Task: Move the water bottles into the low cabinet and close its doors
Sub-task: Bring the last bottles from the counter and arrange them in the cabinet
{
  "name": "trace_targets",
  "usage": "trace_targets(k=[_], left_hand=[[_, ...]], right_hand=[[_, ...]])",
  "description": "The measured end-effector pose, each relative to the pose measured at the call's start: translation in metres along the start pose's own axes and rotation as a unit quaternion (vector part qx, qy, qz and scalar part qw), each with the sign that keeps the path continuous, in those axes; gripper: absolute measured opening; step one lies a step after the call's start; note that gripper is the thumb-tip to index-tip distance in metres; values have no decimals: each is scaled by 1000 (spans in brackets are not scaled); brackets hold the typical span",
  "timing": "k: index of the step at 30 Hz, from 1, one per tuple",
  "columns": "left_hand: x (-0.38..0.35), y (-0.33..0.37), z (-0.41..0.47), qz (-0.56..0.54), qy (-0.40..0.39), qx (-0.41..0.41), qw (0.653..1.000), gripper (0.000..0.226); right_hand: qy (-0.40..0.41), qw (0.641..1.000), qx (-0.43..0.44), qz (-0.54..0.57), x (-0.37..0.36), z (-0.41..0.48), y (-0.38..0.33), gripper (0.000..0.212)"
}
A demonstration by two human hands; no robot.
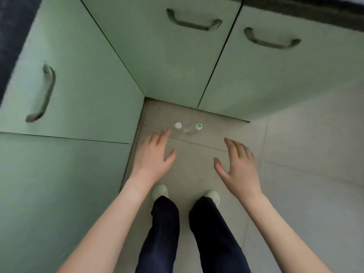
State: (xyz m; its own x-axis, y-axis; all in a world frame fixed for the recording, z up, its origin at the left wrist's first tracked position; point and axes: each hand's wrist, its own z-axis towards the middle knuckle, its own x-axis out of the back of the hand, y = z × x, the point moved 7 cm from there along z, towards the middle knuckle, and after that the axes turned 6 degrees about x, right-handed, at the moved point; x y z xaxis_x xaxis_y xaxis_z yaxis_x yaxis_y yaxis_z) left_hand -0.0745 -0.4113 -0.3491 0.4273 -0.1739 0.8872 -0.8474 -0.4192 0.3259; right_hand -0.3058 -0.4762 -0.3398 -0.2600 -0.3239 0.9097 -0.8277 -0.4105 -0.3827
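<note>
Two clear water bottles stand upright on the floor in the cabinet corner, seen from above: one with a white cap (178,125), one with a green-marked cap (199,126). My left hand (152,157) hovers with fingers spread just short of the white-capped bottle, holding nothing. My right hand (237,164) is also spread and empty, lower right of the green-capped bottle. The low cabinet's pale green doors (167,56) behind the bottles look shut, each with a grey handle (194,21).
A second run of green cabinet doors (78,81) forms the left wall of the corner, with its own handle (42,93). A dark countertop edge (315,10) runs along the top. My legs and shoes (160,192) stand on the grey tiled floor (295,184).
</note>
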Motion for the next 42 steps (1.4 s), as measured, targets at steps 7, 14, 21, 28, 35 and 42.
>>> trace_targets(k=[7,14,21,28,35,42], left_hand=[[-215,-80,75,10,0,-9,1000,66],[-376,-153,144,21,9,-30,999,68],[-435,-180,198,18,68,-3,998,83],[-410,-160,221,-105,106,6,989,98],[-406,-150,243,-345,141,24,928,82],[-413,-150,250,-375,155,21,914,68]], right_hand=[[-1,999,42,-32,-195,47,96,62],[0,996,62,-63,-362,93,165,59],[50,998,19,-33,-430,136,211,60],[58,988,10,145,-421,151,198,84],[53,941,-10,335,-433,185,182,79],[71,929,-11,363,-443,197,187,62]])
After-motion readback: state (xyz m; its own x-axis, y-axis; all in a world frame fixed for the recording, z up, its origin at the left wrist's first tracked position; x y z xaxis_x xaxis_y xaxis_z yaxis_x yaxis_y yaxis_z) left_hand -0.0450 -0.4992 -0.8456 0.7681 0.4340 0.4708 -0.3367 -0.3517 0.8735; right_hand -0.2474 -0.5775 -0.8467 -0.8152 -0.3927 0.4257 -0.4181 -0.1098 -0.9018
